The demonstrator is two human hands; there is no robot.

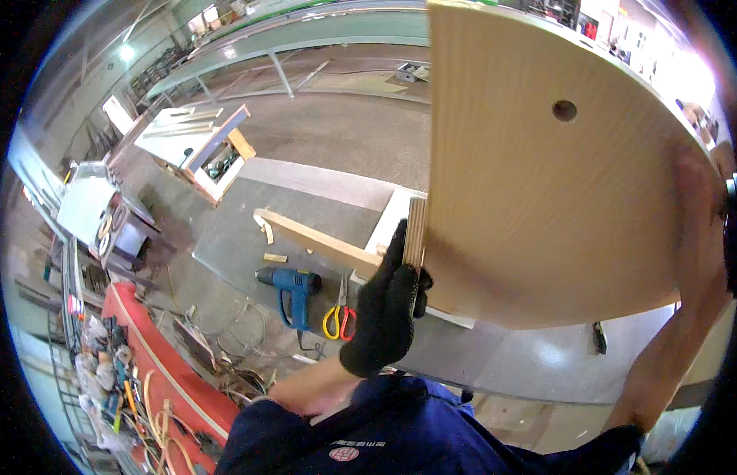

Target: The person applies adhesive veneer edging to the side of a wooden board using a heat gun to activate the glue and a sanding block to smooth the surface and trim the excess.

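My left hand (382, 317), in a black glove, is closed around a narrow, striped wood-coloured piece (416, 229), which stands upright against the left edge of a large panel. This pale wood-grain panel (535, 190) is raised upright, with a curved outer edge and a round hole (565, 111) near its top. At the panel's far right edge is my right hand (723, 178); its fingers are lost in the dark rim of the picture. Left of my gloved hand, on the grey worktable (234, 206), lie a blue heat gun (291, 293) and scissors with yellow and red handles (339, 317).
A wooden bar (317, 240) and small offcuts (275, 258) rest on the worktable. A small black tool (599, 338) lies below the panel. At the lower left, a red surface (158, 344) carries tangled tools and cords. Another table (174, 138) stands farther off.
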